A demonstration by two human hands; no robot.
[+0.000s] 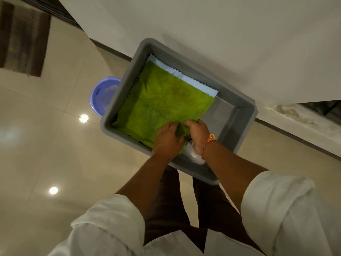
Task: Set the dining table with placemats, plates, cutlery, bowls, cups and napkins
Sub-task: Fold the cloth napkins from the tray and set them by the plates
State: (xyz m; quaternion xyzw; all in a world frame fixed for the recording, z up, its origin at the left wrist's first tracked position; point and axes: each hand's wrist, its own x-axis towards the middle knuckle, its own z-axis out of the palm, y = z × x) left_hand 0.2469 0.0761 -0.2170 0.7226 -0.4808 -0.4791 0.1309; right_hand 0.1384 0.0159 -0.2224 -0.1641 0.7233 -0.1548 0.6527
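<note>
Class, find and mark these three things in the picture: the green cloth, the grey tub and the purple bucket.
green cloth (pixel 166 100): head view, middle of its flat top face.
grey tub (pixel 228 115): head view, bare inner floor at its right side.
purple bucket (pixel 97 97): head view, inner wall near its rim.

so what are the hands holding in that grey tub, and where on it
Both hands, left and right, grip the green cloth at its near corner, where it is bunched up between them. The rest of it lies flat in the grey tub.
</note>
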